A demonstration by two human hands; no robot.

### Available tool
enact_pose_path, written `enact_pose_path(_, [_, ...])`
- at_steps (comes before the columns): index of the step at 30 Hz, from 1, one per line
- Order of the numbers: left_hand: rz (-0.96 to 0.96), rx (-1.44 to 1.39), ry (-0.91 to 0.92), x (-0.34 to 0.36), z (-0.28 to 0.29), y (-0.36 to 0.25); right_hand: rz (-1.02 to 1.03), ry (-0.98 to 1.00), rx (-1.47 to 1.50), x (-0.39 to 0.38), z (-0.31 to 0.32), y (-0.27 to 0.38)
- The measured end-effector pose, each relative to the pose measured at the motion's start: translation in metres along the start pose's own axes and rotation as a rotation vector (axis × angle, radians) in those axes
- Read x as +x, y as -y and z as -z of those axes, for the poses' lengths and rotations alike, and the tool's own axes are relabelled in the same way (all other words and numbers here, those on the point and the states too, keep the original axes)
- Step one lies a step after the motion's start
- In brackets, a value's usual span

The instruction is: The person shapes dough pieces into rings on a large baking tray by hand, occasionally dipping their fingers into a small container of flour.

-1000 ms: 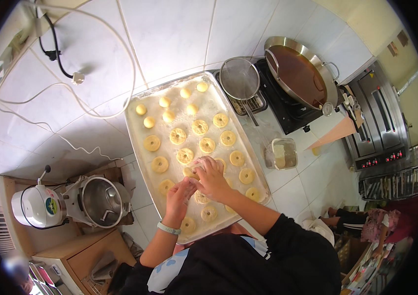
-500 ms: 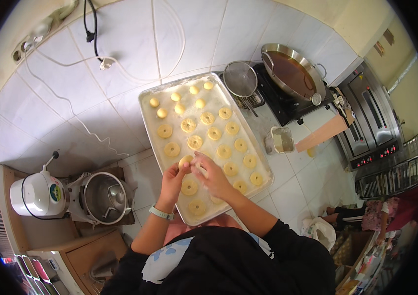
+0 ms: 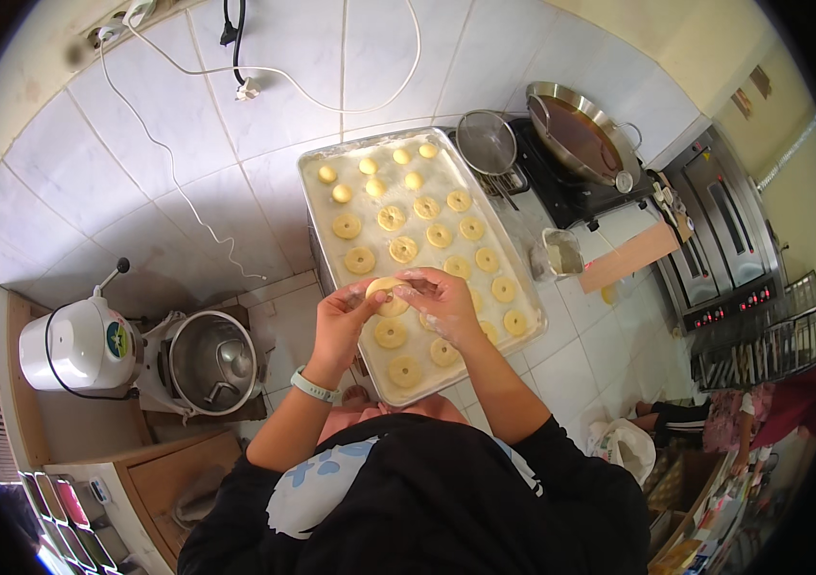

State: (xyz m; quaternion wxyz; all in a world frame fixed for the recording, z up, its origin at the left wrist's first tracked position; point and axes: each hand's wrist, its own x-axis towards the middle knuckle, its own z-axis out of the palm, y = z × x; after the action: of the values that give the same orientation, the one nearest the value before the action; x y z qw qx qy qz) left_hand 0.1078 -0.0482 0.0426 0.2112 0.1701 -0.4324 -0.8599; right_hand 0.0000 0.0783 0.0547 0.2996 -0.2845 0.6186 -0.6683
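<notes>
My left hand and my right hand are both closed on one piece of pale yellow dough, pinching its edges from either side above the tray. The dough is flattened and round; fingers cover part of it. Beneath lies a large floured metal tray with rows of dough rings, each with a small hole in the middle. Several smooth dough balls sit at its far end. Flour whitens the fingers of my right hand.
Right of the tray are a wire strainer, a wide pan of brown liquid on a black stove, and a square tub. A steel oven stands farther right. At left is a stand mixer with its bowl.
The dough is lifted and now appears wider and flatter. My right hand has closed on its right side. The view has shifted, so the tray appears higher and farther right.
</notes>
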Motion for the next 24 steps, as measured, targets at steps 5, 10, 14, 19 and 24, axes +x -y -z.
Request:
enact_pose_path(5, [0.103,0.088,0.042,-0.017,0.025,-0.011,-0.022,0.004,-0.098,-0.021,-0.028,0.007])
enact_pose_path(10, [0.218,0.073,0.07,-0.016,0.024,-0.016,-0.088,0.015,-0.035,-0.02,-0.031,0.005])
enact_pose_path(14, [0.198,0.061,0.006,-0.014,0.033,-0.019,-0.1,0.024,0.076,-0.025,-0.034,0.013])
enact_pose_path(19, [0.299,0.059,0.07,-0.014,0.023,-0.016,-0.062,-0.044,-0.049,-0.025,-0.033,-0.004])
enact_pose_path(24, [0.272,0.035,0.033,-0.02,0.03,-0.015,-0.216,-0.039,0.088,-0.031,-0.033,0.016])
